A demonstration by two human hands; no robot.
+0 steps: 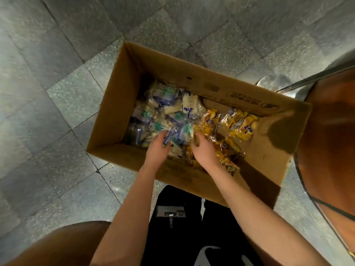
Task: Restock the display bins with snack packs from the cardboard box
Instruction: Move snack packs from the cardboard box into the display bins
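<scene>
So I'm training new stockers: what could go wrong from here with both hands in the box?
The blue-and-white packs and yellow packs lie loose and meet mid-box, right where the left hand and right hand reach, so a scoop might mix kinds. Glossy wrappers could slip from a handful onto the tiled floor.

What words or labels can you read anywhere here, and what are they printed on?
"HENGAN": printed upside down on the far inner wall of the cardboard box; slightly blurred, so this reading is not certain.
Smaller print next to that word on the same wall: too blurred to read.
Blue marks on the yellow snack packs: too blurred to read.
Print on the white-and-blue snack packs: too blurred to read.
</scene>
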